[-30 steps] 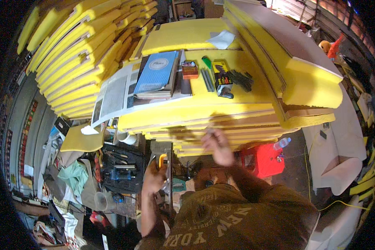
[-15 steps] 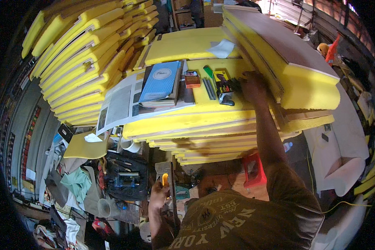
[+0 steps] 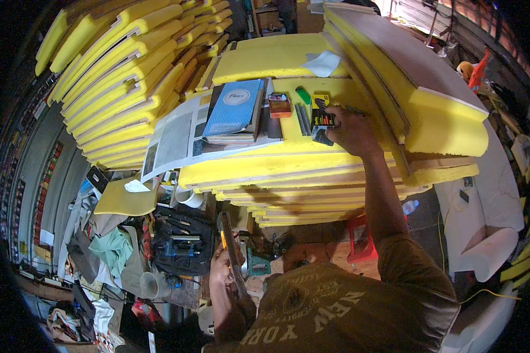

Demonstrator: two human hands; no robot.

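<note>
My right hand point(image 3: 353, 132) reaches over the yellow foam stack, its fingers closed at the right side of a small black and yellow box point(image 3: 322, 112). Below that box sits a small dark object point(image 3: 322, 136) whose kind I cannot make out. Left of it lie thin grey sticks point(image 3: 303, 119), a green piece point(image 3: 302, 95) and a small red-brown box point(image 3: 280, 106). Low in front of me, my left hand point(image 3: 222, 266) is wrapped round a long, flat, dark grey tool with a yellow-orange part point(image 3: 224, 239). The tool's lower end is hidden by my hand and arm.
A blue-covered book point(image 3: 235, 109) lies on printed sheets point(image 3: 174, 138) on the foam-covered boards point(image 3: 271, 156). Tall stacks of yellow foam pieces point(image 3: 115, 76) and boards point(image 3: 421, 65) flank them. A cluttered bench with a black tool bag point(image 3: 185, 235) stands lower left; a red stool point(image 3: 362, 241) is below.
My right hand has shifted left, from beside the black and yellow box onto its right side. In my left hand the flat tool has turned and now leans leftward at its top.
</note>
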